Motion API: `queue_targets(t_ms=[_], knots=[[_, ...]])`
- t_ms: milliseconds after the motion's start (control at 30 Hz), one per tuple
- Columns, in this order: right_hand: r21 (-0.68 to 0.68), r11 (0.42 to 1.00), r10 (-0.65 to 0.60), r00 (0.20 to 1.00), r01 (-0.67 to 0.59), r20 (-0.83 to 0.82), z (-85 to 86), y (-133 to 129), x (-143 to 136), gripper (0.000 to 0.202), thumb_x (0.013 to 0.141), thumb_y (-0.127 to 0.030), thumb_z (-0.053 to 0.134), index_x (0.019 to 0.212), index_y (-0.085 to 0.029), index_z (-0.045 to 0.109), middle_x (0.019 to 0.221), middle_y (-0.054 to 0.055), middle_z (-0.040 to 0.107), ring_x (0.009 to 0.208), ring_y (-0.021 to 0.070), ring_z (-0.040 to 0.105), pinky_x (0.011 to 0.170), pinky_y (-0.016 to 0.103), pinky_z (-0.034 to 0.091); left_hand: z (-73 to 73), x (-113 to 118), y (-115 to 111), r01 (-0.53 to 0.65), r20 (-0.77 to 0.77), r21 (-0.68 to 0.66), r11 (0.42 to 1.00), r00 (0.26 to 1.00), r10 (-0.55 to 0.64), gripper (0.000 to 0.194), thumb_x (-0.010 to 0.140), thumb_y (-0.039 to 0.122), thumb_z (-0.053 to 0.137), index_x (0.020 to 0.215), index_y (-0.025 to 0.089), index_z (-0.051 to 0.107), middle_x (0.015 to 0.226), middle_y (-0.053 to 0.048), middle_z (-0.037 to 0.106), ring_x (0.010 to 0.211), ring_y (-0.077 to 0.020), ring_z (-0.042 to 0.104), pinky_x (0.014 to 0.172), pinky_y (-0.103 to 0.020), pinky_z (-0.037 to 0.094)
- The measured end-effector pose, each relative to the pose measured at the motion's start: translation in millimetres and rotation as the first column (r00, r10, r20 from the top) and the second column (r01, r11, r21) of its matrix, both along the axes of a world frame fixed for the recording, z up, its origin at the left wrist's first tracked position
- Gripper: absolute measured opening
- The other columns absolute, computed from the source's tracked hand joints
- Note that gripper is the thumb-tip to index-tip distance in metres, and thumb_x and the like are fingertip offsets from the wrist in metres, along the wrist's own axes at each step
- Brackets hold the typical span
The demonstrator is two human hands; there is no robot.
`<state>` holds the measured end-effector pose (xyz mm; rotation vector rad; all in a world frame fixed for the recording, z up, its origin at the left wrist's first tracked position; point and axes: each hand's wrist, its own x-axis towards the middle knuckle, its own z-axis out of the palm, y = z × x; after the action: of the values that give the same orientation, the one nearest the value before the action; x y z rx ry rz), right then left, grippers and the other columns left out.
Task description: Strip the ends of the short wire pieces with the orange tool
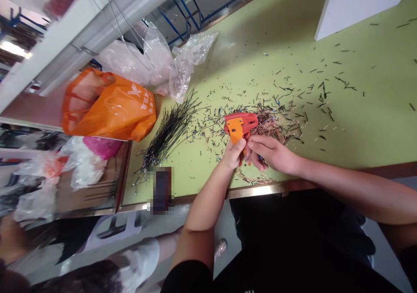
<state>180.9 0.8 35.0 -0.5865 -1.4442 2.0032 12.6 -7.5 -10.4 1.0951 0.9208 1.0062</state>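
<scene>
My left hand [233,154] is closed around the handle of a red and orange wire stripper [237,127], its head raised above the table. Right against the handle is my right hand [272,154], thumb and index finger pinched together; what they hold, if anything, is too small to make out. Beneath and behind the tool spreads a heap of copper strands and black offcuts [275,130]. To the left lies a bundle of thin black wires [167,132], with a few single ones reaching toward the tool.
Short black scraps [322,88] are scattered over the green table [358,132]. An orange bag [114,106] and clear plastic bags [153,58] stand at the left. A pixelated dark object [162,191] lies at the front edge. A white panel [355,6] rises at the back right. Another person's arm [167,245] shows lower left.
</scene>
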Motion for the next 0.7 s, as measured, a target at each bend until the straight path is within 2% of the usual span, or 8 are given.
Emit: queue_targets(t_ms=[67,167,267,333,400,467,533,700], knots=[[0.018,1.000,0.000,1.000,0.000,0.008,-1.2,0.1,-0.2,0.031,0.106,-0.038,0.046,0.080,-0.022,0.051,0.050,-0.007,0.053,0.043,0.0096,0.043,0.046,0.023,0.040,-1.1,0.7,0.4,0.006,0.036,-0.020,1.000,0.999,-0.006,0.081,0.071,0.095,0.061,0.047,0.021,0.039,0.036,0.005,0.036,0.031,-0.0092,0.041,0.034,-0.024,0.033],[0.090,0.995,-0.039,0.999,0.038,0.005,0.1,2.1,1.5,0.034,0.107,-0.041,0.047,0.081,-0.021,0.054,0.052,-0.007,0.050,0.051,0.0112,0.050,0.058,0.026,0.048,-1.3,-2.2,3.8,0.065,0.126,-0.035,0.997,0.990,-0.060,0.079,0.072,0.094,0.061,0.050,0.021,0.041,0.037,0.005,0.039,0.032,-0.0100,0.042,0.036,-0.025,0.038],[0.162,0.984,-0.068,0.997,0.075,-0.048,6.4,7.1,8.0,0.038,0.106,-0.049,0.049,0.085,-0.020,0.058,0.068,0.000,0.061,0.066,0.0147,0.062,0.067,0.031,0.053,0.3,-11.1,9.1,0.147,0.222,-0.030,0.989,0.965,-0.137,0.074,0.075,0.092,0.060,0.059,0.020,0.051,0.044,0.001,0.052,0.038,-0.0143,0.054,0.043,-0.030,0.050],[0.201,0.972,-0.111,0.992,0.119,-0.051,11.4,12.0,14.7,0.036,0.106,-0.051,0.050,0.090,-0.020,0.059,0.076,0.002,0.063,0.069,0.0157,0.064,0.066,0.031,0.052,1.6,-17.9,11.8,0.219,0.240,-0.025,0.976,0.949,-0.206,0.073,0.075,0.092,0.060,0.070,0.019,0.059,0.053,-0.003,0.063,0.044,-0.0190,0.062,0.049,-0.034,0.056],[0.228,0.950,-0.213,0.977,0.213,-0.022,15.1,17.7,21.7,0.029,0.106,-0.048,0.053,0.099,-0.021,0.058,0.071,-0.002,0.056,0.061,0.0138,0.055,0.059,0.029,0.046,2.3,-22.7,13.0,0.276,0.225,-0.027,0.961,0.938,-0.263,0.074,0.074,0.091,0.063,0.079,0.017,0.064,0.060,-0.006,0.069,0.048,-0.0226,0.067,0.050,-0.036,0.057],[0.229,0.933,-0.287,0.958,0.276,0.013,17.2,23.1,27.3,0.021,0.105,-0.044,0.056,0.104,-0.023,0.054,0.066,-0.006,0.045,0.055,0.0120,0.043,0.053,0.027,0.037,1.9,-24.8,12.8,0.284,0.213,-0.035,0.958,0.939,-0.270,0.074,0.073,0.090,0.064,0.085,0.017,0.064,0.060,-0.006,0.070,0.047,-0.0237,0.067,0.048,-0.036,0.056],[0.219,0.938,-0.281,0.959,0.268,0.031,18.6,27.4,30.9,0.017,0.104,-0.039,0.056,0.103,-0.023,0.051,0.063,-0.008,0.039,0.052,0.0113,0.035,0.050,0.027,0.031,1.1,-24.8,12.1,0.277,0.215,-0.043,0.960,0.941,-0.262,0.072,0.073,0.089,0.065,0.087,0.019,0.062,0.059,-0.005,0.069,0.047,-0.0237,0.068,0.048,-0.035,0.055],[0.221,0.961,-0.191,0.978,0.169,0.084,22.1,32.5,35.6,0.010,0.104,-0.031,0.052,0.100,-0.023,0.050,0.060,-0.009,0.035,0.050,0.0106,0.028,0.047,0.027,0.024,0.4,-23.4,13.3,0.293,0.201,-0.068,0.954,0.940,-0.274,0.073,0.073,0.092,0.063,0.086,0.020,0.056,0.061,-0.004,0.070,0.049,-0.0227,0.068,0.052,-0.036,0.057]])
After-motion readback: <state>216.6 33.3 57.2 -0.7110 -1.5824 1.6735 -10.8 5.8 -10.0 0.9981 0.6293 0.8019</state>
